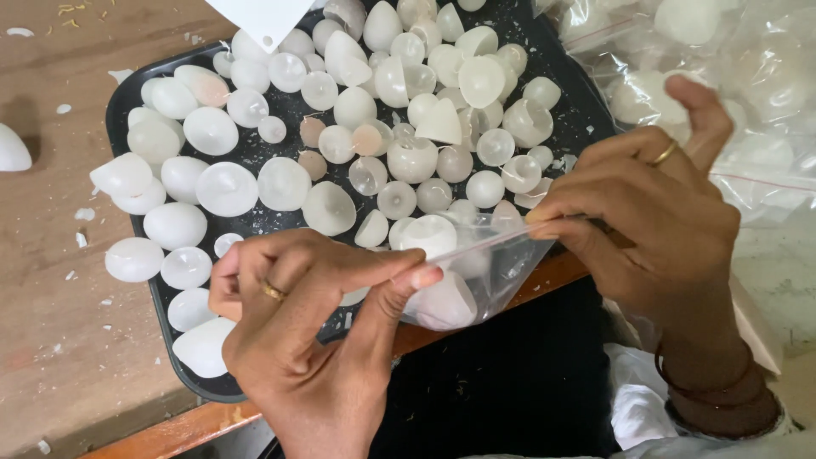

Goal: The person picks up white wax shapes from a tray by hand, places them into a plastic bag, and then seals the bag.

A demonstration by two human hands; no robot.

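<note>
Fingers of both hands pinch the top edge of a small clear plastic bag, stretching its mouth taut between them over the near rim of a black tray. The left hand comes up from below, palm turned down, thumb and forefinger closed on the bag's left corner — a gold ring shows on one finger. The right hand reaches in from the right, wrist bent, its fingertips closed on the bag's right corner, the little finger lifted clear. Inside the bag lie a few white dome-shaped pieces. The tray holds many more white and translucent shells, some spilled onto the wooden table. Larger filled plastic bags sit behind the right hand.
</note>
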